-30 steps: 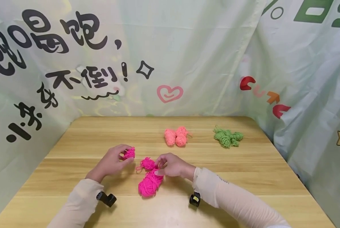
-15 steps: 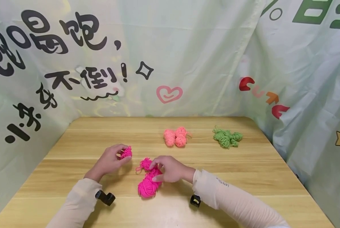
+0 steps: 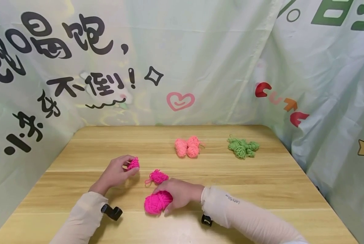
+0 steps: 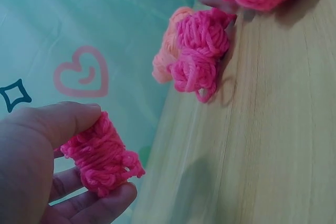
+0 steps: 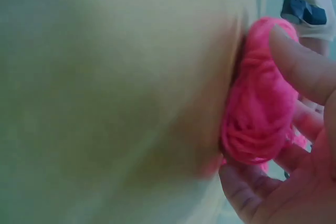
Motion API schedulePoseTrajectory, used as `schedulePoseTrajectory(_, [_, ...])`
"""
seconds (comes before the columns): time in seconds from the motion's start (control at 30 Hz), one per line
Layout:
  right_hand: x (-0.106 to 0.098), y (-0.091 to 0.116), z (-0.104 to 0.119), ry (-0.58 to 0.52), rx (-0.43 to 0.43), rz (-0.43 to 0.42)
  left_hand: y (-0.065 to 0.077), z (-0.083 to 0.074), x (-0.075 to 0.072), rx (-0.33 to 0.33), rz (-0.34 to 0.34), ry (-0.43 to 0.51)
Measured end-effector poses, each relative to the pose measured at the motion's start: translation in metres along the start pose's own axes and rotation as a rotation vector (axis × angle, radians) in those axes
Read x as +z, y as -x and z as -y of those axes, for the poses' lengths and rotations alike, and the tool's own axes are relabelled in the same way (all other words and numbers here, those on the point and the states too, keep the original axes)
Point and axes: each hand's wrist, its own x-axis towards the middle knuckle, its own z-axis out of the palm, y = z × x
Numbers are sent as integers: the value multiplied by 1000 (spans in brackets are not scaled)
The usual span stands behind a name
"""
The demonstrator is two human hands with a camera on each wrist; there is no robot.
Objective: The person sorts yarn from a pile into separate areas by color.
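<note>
Pinched between the thumb and fingers of my left hand (image 3: pixel 115 173) is a small bright pink yarn bundle (image 4: pixel 100 156), held just above the table in the left wrist view. My right hand (image 3: pixel 182 194) grips a larger oval ball of pink yarn (image 3: pixel 154 203) from its right side, thumb nearest me and fingers on the far side. In the right wrist view that larger ball (image 5: pixel 260 98) sits low against the tabletop. Between the hands, a second small pink yarn bundle (image 3: pixel 158 176) lies on the wood with a loose loop at its left.
Two coral yarn skeins (image 3: pixel 187 147) lie side by side at the back centre. A loose green yarn heap (image 3: pixel 243 148) lies farther right. The wooden table (image 3: pixel 78 149) meets a printed cloth backdrop (image 3: pixel 218 67) behind and at both sides.
My right hand has moved toward me and taken hold of the larger ball, which has turned and come apart from the small bundle. My left hand has drifted slightly left with its bundle.
</note>
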Motion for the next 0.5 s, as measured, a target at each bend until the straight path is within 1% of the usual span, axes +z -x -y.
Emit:
schedulePoseTrajectory(0.2, [5, -4, 2, -9, 70, -14, 1, 1, -1, -13, -1, 11])
schedulePoseTrajectory(0.3, [5, -5, 1, -51, 100, -30, 1, 1, -1, -20, -1, 17])
schedulePoseTrajectory(0.43, [4, -6, -3, -136, 152, -48, 1, 1, -2, -20, 7, 24])
schedulePoseTrajectory(0.5, [3, -6, -6, -171, 165, -52, 1, 1, -2, -26, 12, 25])
